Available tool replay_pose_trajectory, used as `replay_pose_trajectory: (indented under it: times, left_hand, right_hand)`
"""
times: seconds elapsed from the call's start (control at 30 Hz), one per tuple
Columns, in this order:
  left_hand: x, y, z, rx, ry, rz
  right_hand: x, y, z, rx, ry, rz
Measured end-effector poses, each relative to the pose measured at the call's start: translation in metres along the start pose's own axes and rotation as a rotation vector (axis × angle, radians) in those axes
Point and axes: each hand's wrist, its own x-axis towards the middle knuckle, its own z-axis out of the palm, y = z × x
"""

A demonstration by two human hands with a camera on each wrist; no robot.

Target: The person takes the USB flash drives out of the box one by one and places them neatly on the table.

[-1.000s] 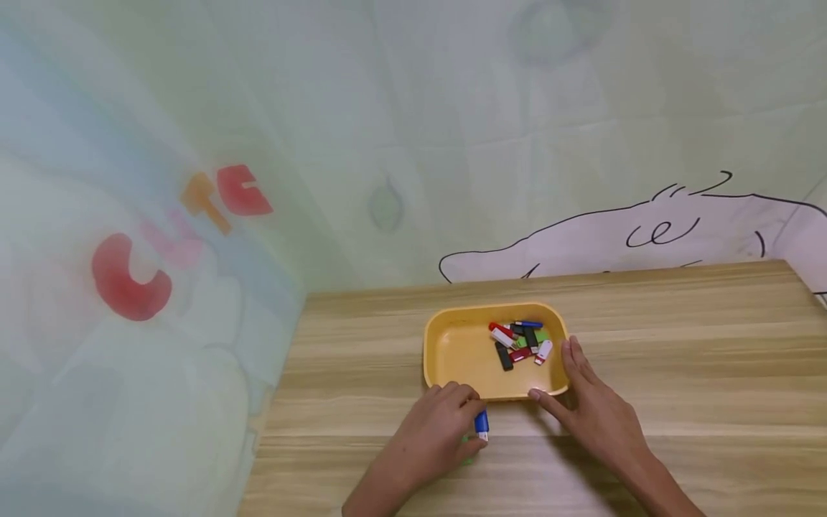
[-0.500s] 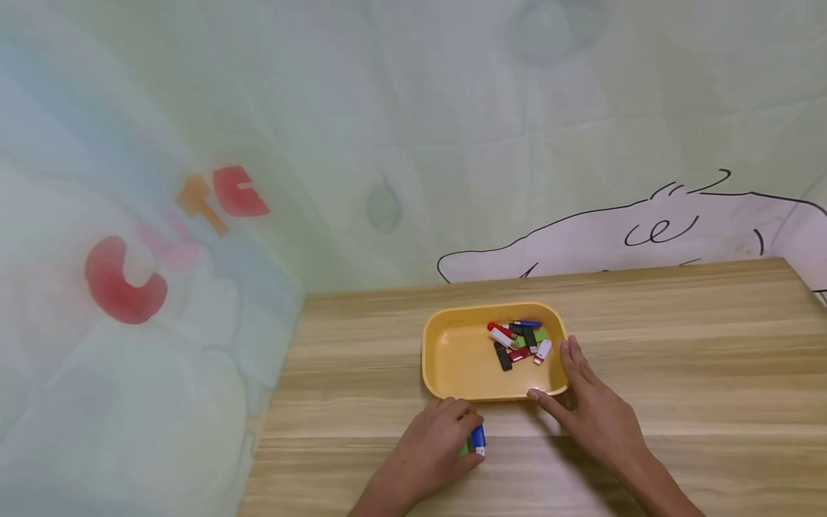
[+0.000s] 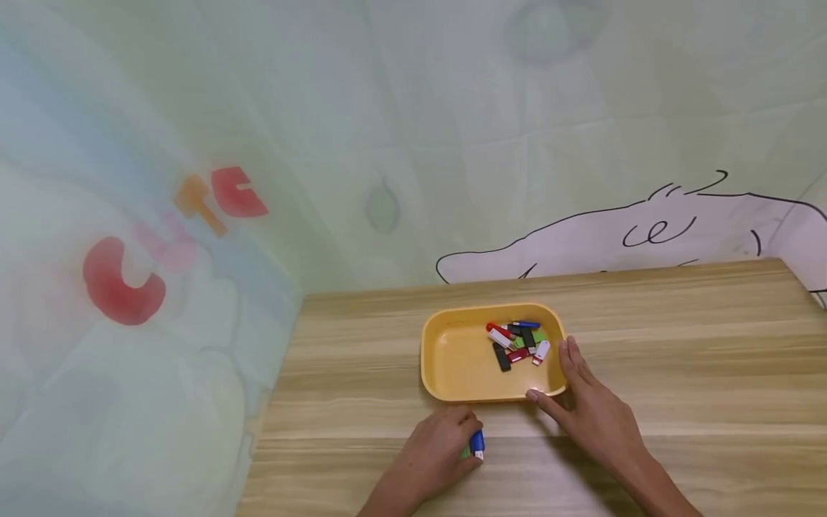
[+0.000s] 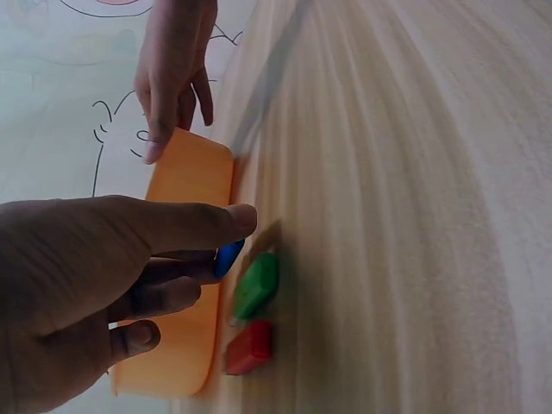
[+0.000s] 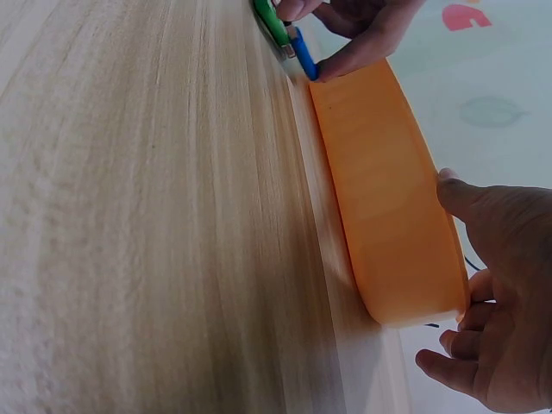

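Observation:
My left hand [image 3: 434, 454] is low over the table just in front of the yellow plastic tray [image 3: 446, 391], pinching a blue USB flash drive [image 3: 477, 441] whose metal plug points toward me. Beneath that hand, a green flash drive [image 4: 256, 286] and a red flash drive [image 4: 249, 348] lie on the wood, as the left wrist view shows. My right hand [image 3: 597, 413] rests at the tray's front right corner, thumb on the front rim and fingers extended along the right side. Inside the tray, several flash drives [image 3: 517, 345] in black, white, red, green and blue are heaped toward the right.
The wood-grain table [image 3: 698, 359] runs back to a pale printed curtain [image 3: 452, 143]. Another curtain panel with coloured letters [image 3: 123, 283] hangs on the left side.
My left hand has drawn back from the tray's front rim toward me, with the blue flash drive still pinched in it. My right hand stays at the tray corner.

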Motion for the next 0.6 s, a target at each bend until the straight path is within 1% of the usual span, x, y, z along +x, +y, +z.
replay_pose_trajectory:
  times: [0.1, 0.33, 0.5, 0.6]
  left_hand:
    - [0.0014, -0.0013, 0.0041, -0.003, 0.002, 0.005]
    - [0.0011, -0.0007, 0.0101, 0.034, 0.044, 0.032]
    - [0.0016, 0.0008, 0.011, 0.06, 0.048, 0.04]
    - [0.0022, 0.0013, 0.0109, 0.057, 0.042, 0.034]
  right_hand:
    - [0.0006, 0.0004, 0.0007, -0.003, 0.008, -0.004]
    - [0.001, 0.0025, 0.0011, -0.003, 0.011, -0.006]
    - [0.0008, 0.0028, 0.0013, -0.001, 0.006, -0.006]
    - [0.0017, 0.0032, 0.0012, -0.004, 0.009, -0.008]
